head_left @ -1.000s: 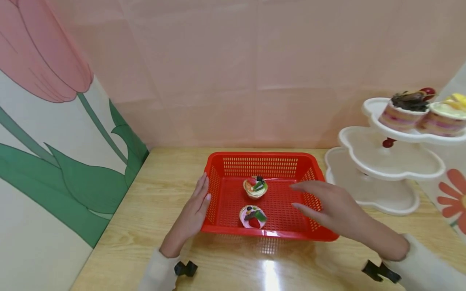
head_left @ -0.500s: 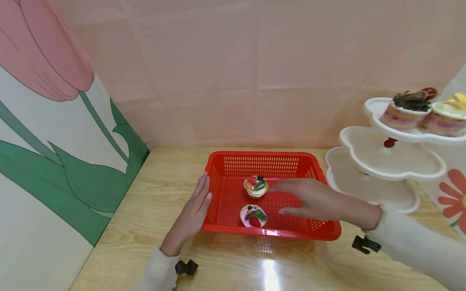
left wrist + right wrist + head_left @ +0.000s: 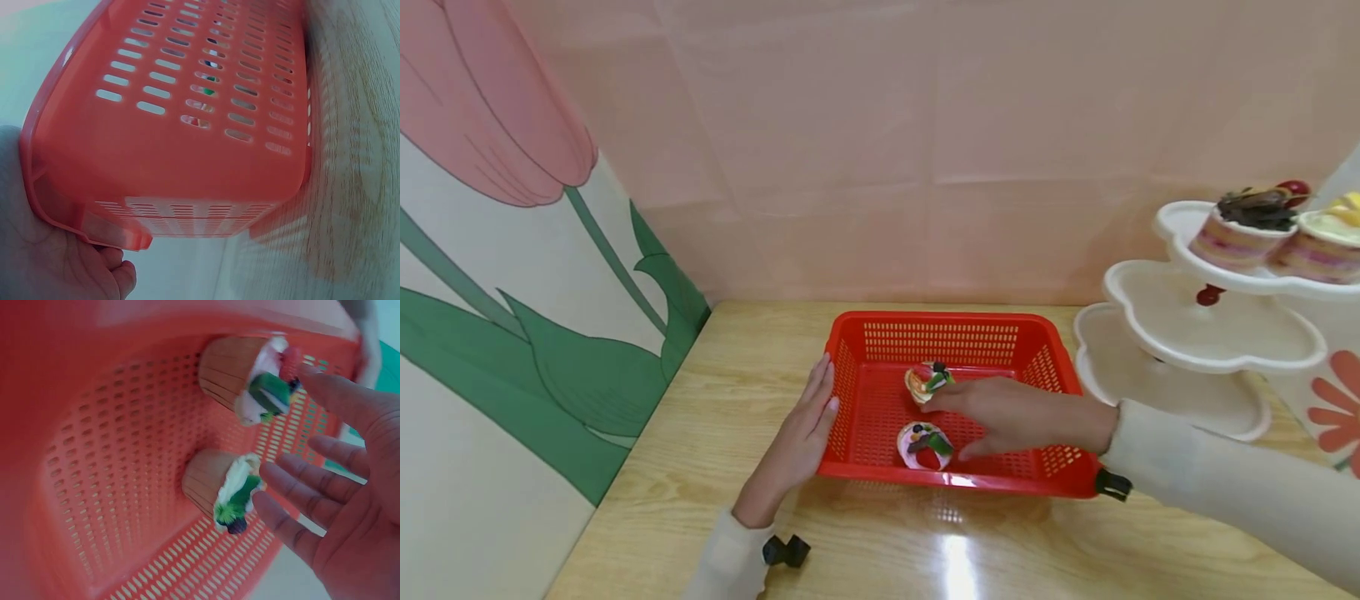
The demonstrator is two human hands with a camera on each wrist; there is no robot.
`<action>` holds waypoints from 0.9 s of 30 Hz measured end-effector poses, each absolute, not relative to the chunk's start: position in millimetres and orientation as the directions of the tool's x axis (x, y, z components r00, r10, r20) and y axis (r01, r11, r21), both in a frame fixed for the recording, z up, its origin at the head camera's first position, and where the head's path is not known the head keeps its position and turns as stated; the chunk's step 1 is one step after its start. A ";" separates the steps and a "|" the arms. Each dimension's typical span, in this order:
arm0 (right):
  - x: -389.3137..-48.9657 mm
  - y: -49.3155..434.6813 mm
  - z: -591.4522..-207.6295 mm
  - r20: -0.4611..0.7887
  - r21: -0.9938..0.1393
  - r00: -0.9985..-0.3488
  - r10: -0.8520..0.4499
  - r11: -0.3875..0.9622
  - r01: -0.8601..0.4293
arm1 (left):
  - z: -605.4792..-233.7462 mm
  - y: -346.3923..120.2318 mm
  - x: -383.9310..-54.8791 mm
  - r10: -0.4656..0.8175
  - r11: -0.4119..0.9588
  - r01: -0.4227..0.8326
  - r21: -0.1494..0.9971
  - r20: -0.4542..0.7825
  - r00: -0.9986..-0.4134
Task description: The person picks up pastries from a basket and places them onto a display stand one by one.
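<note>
Red basket (image 3: 887,476): sits on the wood-grain table (image 3: 647,533), long side toward the wearer; slotted walls, flared rim.
Rear cupcake (image 3: 922,383): lies inside the basket, left of its middle; topped with white cream, red and orange fruit, green slices and a dark berry.
Front cupcake (image 3: 917,450): lies inside the basket just beside the rear one, nearer the front wall; topped with pink cream, red fruit and a green piece. Shows a brown pleated cup in the right wrist view.
Right hand (image 3: 1011,414): reaches into the basket from the right, just beside both cupcakes, with fingers extended and spread; grips nothing. Contact with the rear cupcake: cannot tell.
Left hand (image 3: 796,442): rests against the left side of the basket at the rim, fingers mostly straight; touches without gripping.
White stand (image 3: 1217,333): stands to the right of the basket; three scalloped tiers.
Chocolate-topped cake (image 3: 1243,237): on the top tier, with a red cherry.
Yellow-topped cake (image 3: 1322,250): beside it on the same tier, cut off by the view's edge.
Backdrop (image 3: 820,167): pink, behind the table.
Tulip panel (image 3: 512,100): at left, pink bloom, green leaves.
</note>
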State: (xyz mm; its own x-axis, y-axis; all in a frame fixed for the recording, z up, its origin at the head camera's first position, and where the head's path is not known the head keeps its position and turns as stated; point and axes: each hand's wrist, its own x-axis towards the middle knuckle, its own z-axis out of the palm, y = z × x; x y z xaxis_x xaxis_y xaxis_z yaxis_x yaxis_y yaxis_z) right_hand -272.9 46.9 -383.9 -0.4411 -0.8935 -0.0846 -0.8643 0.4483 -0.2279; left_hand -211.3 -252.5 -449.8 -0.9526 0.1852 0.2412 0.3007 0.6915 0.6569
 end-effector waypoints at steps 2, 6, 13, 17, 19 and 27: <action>-274.2 44.5 -386.9 -0.080 -0.219 -0.434 -0.897 0.441 -0.870 | -448.9 -252.4 -211.2 0.187 0.693 0.304 0.653 0.245 -0.951; -276.6 41.0 -390.2 -0.100 -0.209 -0.436 -0.894 0.448 -0.870 | -449.3 -252.9 -212.7 0.188 0.700 0.308 0.644 0.249 -0.950; -281.4 33.2 -388.9 -0.159 -0.219 -0.410 -0.898 0.437 -0.872 | -449.6 -253.0 -211.6 0.191 0.696 0.309 0.648 0.248 -0.950; -285.3 29.0 -386.4 -0.186 -0.225 -0.402 -0.896 0.437 -0.871 | -450.5 -253.3 -211.4 0.189 0.694 0.307 0.651 0.247 -0.951; -287.2 27.6 -386.8 -0.190 -0.218 -0.389 -0.901 0.426 -0.878 | -451.3 -253.6 -211.8 0.185 0.698 0.304 0.649 0.247 -0.951; -291.6 23.8 -396.1 -0.212 -0.205 -0.337 -0.917 0.379 -0.902 | -452.1 -254.2 -213.0 0.196 0.692 0.319 0.648 0.258 -0.946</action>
State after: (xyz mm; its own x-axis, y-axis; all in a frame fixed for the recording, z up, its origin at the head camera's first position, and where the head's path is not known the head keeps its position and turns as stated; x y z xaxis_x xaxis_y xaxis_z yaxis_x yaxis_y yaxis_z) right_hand -291.6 23.8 -396.1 -0.3371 -0.9173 -0.2120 -0.9024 0.3791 -0.2051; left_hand -213.0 -254.2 -452.1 -0.9462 0.1957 0.2578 0.3195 0.6918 0.6476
